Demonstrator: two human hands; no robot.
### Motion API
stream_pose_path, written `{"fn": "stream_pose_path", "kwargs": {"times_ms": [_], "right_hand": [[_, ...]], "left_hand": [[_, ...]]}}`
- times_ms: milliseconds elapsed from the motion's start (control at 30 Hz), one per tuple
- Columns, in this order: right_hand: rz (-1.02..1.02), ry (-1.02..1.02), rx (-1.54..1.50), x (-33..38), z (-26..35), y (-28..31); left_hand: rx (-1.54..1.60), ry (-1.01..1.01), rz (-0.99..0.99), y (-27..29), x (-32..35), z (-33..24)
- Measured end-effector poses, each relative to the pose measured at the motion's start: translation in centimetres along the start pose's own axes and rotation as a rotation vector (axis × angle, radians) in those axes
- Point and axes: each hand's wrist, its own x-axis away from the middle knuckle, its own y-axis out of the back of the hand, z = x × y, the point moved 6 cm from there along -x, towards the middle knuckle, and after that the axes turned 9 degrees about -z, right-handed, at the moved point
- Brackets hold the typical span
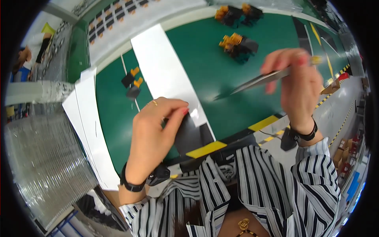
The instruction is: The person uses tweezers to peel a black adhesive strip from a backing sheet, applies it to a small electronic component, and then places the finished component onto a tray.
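Note:
My left hand (152, 136) hovers over the near end of a long white strip (169, 63), thumb and forefinger pinched together. Whatever lies between those fingertips is too small to make out. A dark sheet (187, 138) shows beneath that hand. In my right hand (299, 85), blurred by motion, is a pair of metal tweezers (252, 83), its tips pointing left above the green mat (233, 114). Left of the strip rest two small black pieces with orange tabs (128, 80). A cluster of similar black-and-orange pieces (239, 46) sits beyond the tweezers.
More black-and-orange pieces (229, 15) lie at the far edge. Rows of small parts fill a white surface (132, 29) at the back left. White paper (89, 122) and ribbed clear plastic (43, 158) are at the left. Yellow-black tape (206, 149) marks the near edge. Another person's arm (43, 48) shows far left.

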Motion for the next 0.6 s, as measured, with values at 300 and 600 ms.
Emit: {"fn": "stream_pose_path", "kwargs": {"times_ms": [300,600], "right_hand": [[0.101,-0.443,0.03,3.2,-8.1,-3.8],[0.037,-0.465,0.015,3.3,-8.8,-4.3]], "left_hand": [[-0.84,-0.673,-0.054,-1.2,5.1,0.2],[-0.787,-0.697,-0.055,-1.1,5.3,0.6]]}}
